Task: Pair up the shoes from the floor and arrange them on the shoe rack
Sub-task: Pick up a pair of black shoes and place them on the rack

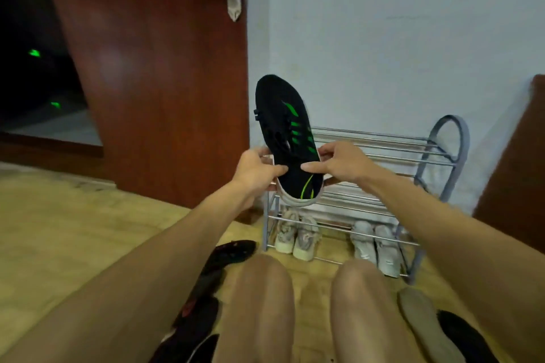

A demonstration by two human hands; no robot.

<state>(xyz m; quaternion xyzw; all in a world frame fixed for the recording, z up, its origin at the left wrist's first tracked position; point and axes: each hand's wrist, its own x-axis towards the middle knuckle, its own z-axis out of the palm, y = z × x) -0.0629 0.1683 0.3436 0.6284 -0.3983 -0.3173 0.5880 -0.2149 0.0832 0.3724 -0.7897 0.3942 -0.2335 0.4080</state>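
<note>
The left hand (256,169) and right hand (339,163) both grip one black shoe (284,132) by its heel end, thumbs pressed on the dark upper, fingers wrapped round the pale sole edge from either side. The shoe is held up in the air, toe pointing up and tilted a little left, green stripes showing on its right side. It hangs in front of the left end of the rack (433,156), level with the top shelf and not touching it.

The rack stands against the pale wall, beside the brown door (153,74). Its top and middle shelves carry nothing that can be seen. On the bottom shelf sits a beige pair (298,237) at the left, laced, toes toward the camera, and a white pair (376,246) at the right, side by side.

On the floor, dark shoes (206,289) lie in a loose row left of the person's knees. Right of the knees lie a tan shoe (418,321) and a black one (463,336) just beside it
</note>
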